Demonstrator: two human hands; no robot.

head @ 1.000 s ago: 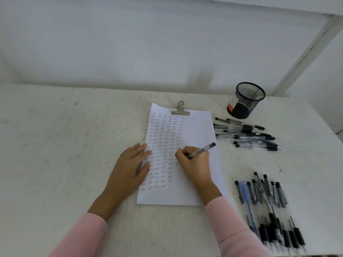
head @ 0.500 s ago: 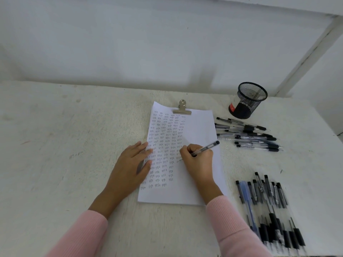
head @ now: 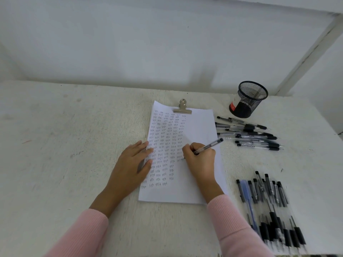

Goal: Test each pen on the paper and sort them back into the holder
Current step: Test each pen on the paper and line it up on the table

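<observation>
Since a second ago the right hand (head: 201, 160) has crept a little to the right and up the paper (head: 200, 127), the pen (head: 209, 145) going with it, while the left hand (head: 133, 164) has stayed where it was (the head camera has drifted slightly too, so the shift is small). The right hand sits on the lower middle of the sheet, fingers and thumb curled tight round the pen's lower barrel, tip down at the end of a row of small handwritten marks, cap end tilted up and to the right. The left hand lies flat, fingers straight and close together, pressing the sheet's left edge, thumb on the page. Both wrists come out of pink sleeves. A metal clip (head: 182, 108) grips the top of the sheet. The black mesh holder (head: 248, 101) stands upright at the far right of the table (head: 74, 145), with one heap of pens (head: 248, 134) lying just in front of it and a second row of pens (head: 269, 204) near the right sleeve.
</observation>
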